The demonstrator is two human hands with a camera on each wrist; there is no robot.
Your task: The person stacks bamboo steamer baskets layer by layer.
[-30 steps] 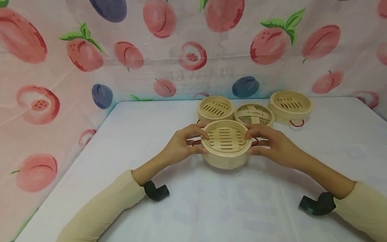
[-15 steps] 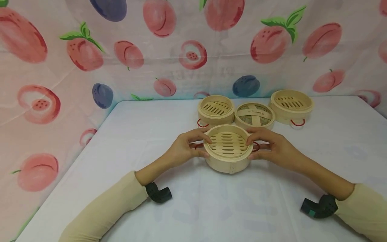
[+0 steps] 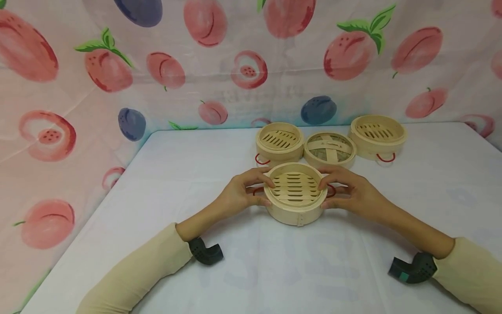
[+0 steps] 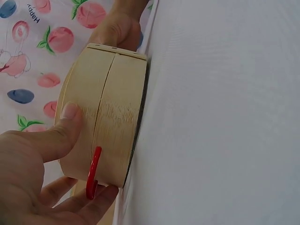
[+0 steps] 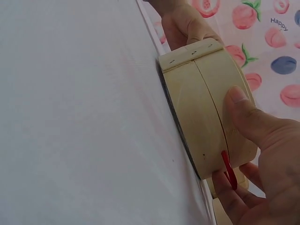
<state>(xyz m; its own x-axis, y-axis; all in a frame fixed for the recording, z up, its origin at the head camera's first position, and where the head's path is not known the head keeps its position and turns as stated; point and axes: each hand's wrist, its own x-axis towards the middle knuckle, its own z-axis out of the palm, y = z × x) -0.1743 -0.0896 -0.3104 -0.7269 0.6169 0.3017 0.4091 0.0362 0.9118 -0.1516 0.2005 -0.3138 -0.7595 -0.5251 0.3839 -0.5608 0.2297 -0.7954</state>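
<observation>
A round bamboo steamer basket [image 3: 296,213] with a slatted floor and red side loops sits between both hands, at the middle of the head view. The left hand [image 3: 239,192] grips its left side, index finger over the rim and thumb [image 4: 65,129] on the outer wall. On the opposite side, the right hand [image 3: 353,189] holds it the same way, its thumb [image 5: 243,108] against the wall. In both wrist views the basket's underside lies at the white cloth, with a thin dark line beneath. The other fingers are near the red loops [image 4: 93,173], partly hidden.
Behind the held basket stand another slatted steamer basket [image 3: 270,152], a woven bamboo lid [image 3: 331,146] and a further steamer basket [image 3: 372,150] at the right. The white-covered table [image 3: 211,152] meets a fruit-print cloth [image 3: 286,78] at its back edge.
Both hands have brought the steamer basket slightly nearer and down, mostly in the first half second. Since then it has barely moved. The things behind stay put.
</observation>
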